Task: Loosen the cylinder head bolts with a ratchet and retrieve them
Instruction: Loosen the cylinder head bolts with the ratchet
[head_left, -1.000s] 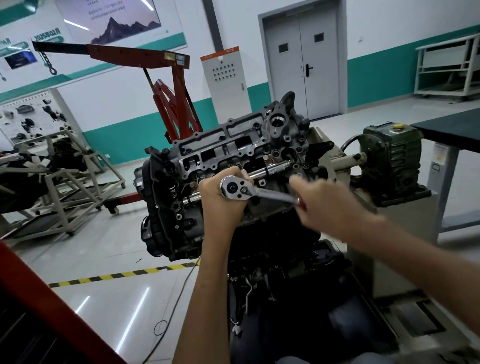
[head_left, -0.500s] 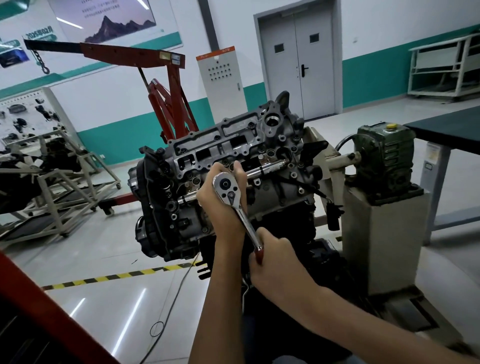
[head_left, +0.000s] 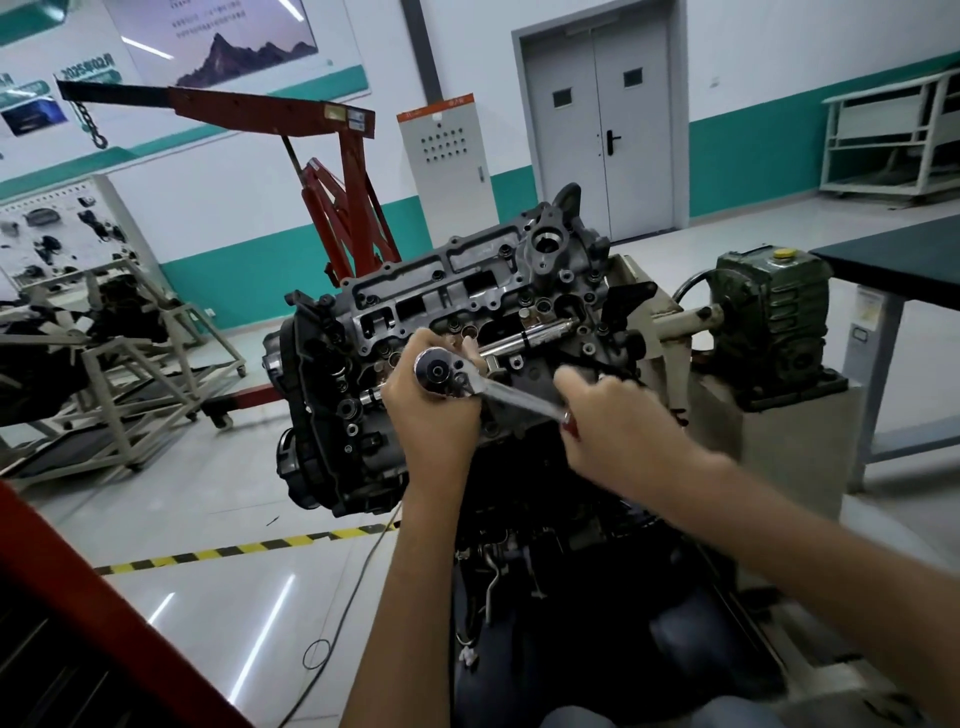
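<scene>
Gripping the ratchet (head_left: 501, 393) handle with your right hand (head_left: 618, 431), you curl your left hand (head_left: 431, 415) round its head, at the cylinder head (head_left: 467, 291)

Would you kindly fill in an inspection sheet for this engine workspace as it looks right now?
Surface: glossy grey floor with yellow-black hazard tape.
Job's things: ratchet set on the cylinder head, handle pointing right.
Clutter: nothing seen.
Grippers: left hand cups the ratchet's head; right hand grips its handle.
Cables: thin cable trails across the floor.
Surroundings: red engine hoist, grey double door, green gearbox.
</scene>
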